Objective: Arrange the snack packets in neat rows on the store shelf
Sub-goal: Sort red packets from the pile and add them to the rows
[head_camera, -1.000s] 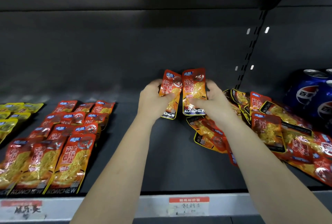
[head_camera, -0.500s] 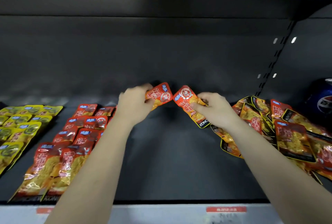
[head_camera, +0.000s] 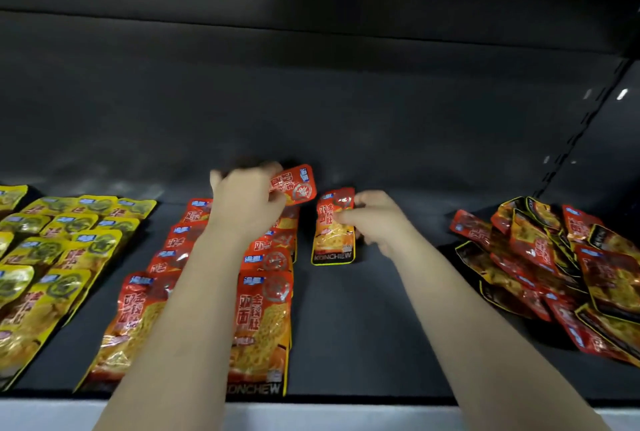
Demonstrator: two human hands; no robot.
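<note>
1. Shelf (head_camera: 363, 326): dark and flat. A bare strip is left between the sorted rows and the heap.
2. Loose heap (head_camera: 554, 257): red packets, jumbled and overlapping, at the right. Still to be sorted.
3. Yellow rows (head_camera: 52, 257): laid in order at the far left.
4. Red rows (head_camera: 263, 309): left of centre, partly covered by the left forearm.
5. Change noted: two packets, held upright side by side a second ago, have been parted and carried to the back of the shelf. A new column beside the red rows is judged to be begun.
6. Left hand (head_camera: 246, 202): fingers curled. The left packet (head_camera: 296, 185) is pinched, tilted, above the rows' far end, and not yet laid.
7. Right hand (head_camera: 374, 219): thumb and fingertips pinched on the right packet (head_camera: 332, 233), which appears to lie on the shelf just beside the red rows.
</note>
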